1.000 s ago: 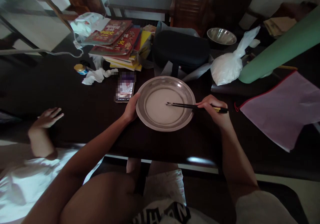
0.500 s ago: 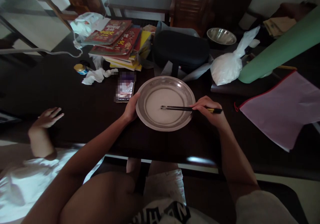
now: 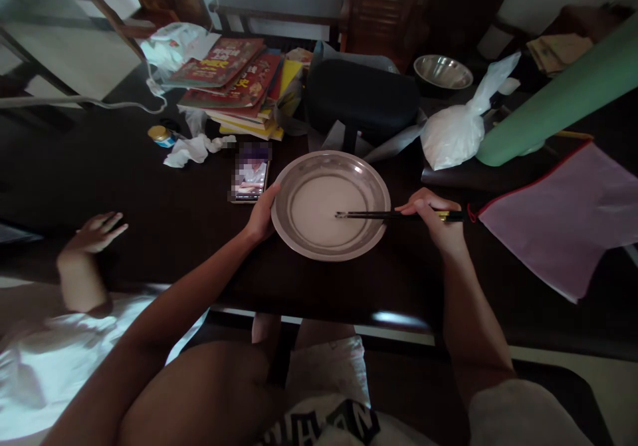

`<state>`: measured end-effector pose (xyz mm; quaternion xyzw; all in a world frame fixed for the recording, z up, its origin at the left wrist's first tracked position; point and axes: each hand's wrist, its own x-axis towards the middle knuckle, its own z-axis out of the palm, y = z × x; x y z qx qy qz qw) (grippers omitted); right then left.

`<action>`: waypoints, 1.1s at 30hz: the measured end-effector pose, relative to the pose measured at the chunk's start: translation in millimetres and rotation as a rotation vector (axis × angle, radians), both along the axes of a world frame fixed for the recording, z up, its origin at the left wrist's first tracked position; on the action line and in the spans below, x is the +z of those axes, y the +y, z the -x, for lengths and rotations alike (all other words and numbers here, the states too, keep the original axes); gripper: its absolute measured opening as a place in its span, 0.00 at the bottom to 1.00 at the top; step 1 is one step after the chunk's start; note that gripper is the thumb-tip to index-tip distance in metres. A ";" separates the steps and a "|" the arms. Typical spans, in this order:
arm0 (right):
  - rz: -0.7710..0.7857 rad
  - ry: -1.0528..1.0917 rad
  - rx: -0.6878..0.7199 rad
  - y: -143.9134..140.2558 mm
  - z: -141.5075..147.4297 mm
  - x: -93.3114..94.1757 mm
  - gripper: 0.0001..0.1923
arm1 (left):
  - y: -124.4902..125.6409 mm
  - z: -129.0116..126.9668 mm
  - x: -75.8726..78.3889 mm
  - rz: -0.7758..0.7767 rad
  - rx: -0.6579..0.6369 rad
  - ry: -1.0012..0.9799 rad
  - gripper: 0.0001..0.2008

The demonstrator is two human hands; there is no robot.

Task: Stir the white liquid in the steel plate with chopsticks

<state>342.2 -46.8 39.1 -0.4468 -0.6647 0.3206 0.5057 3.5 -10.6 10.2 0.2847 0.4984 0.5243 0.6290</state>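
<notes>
head view: my right hand [image 3: 438, 223] has its grip closed round a pair of dark chopsticks [image 3: 393, 215], pinching them near their yellow-banded back end. they lie almost level and point to my left, with the tips resting in the pale liquid at the bottom of a round metal plate [image 3: 371, 180]. the hand itself sits just off the plate's right rim, over the dark worktop [image 3: 149, 207]. my left hand [image 3: 262, 217] has its grip curled on the plate's left rim, thumb on the upper edge and fingers wrapped at the side. so the plate lies between my two hands, directly in front of me.

just beyond the left hand, touching distance from the rim, a phone [image 3: 250, 177] lies flat with its screen lit. farther back i see a stack of books [image 3: 234, 84], a black case [image 3: 361, 97], a knotted white plastic bag [image 3: 456, 133] and a small steel bowl [image 3: 442, 70]. a pink mesh pouch [image 3: 563, 213] lies to the right of my right hand. at far left another person's hand [image 3: 97, 230] rests open on the worktop, well apart from mine.
</notes>
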 end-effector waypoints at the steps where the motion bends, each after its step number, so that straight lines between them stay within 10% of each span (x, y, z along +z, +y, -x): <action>1: 0.006 -0.002 0.020 0.0 0.3 0.0 0.17 | -0.1 0.1 -0.1 0.000 -0.001 0.005 0.10; 33: -0.032 -0.090 0.144 1.1 0.4 -0.8 0.09 | -0.9 -1.7 3.5 0.019 0.008 -0.006 0.13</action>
